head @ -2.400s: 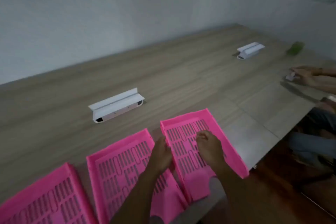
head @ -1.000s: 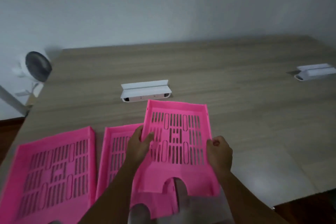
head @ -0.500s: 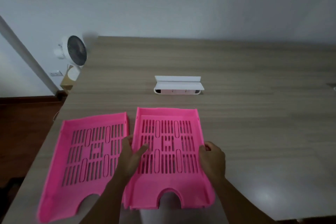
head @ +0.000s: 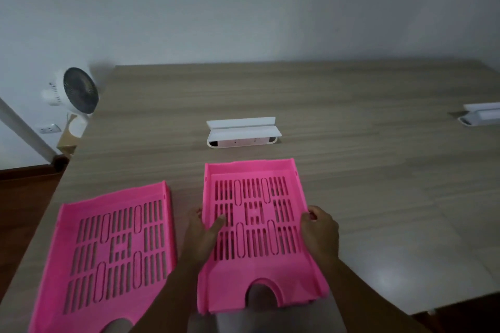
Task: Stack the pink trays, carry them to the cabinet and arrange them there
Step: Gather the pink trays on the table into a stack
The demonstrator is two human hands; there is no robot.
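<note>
Two stacked pink slotted trays [head: 254, 224] lie nested at the near edge of the wooden table [head: 351, 170]. My left hand [head: 201, 235] grips the stack's left wall, thumb inside on the slotted floor. My right hand [head: 320, 227] clasps the right wall from outside. A single pink tray [head: 113, 249] lies flat to the left, a narrow gap apart from the stack. The cabinet is out of view.
A white socket box [head: 242, 132] with a raised lid sits on the table just beyond the stack. Another white box [head: 481, 116] is at the far right edge. A white fan [head: 75, 94] stands past the table's left end, near a wall outlet.
The right tray was lifted, carried left and set into the middle tray. The view swung left, and the stack now sits a little further from the left tray.
</note>
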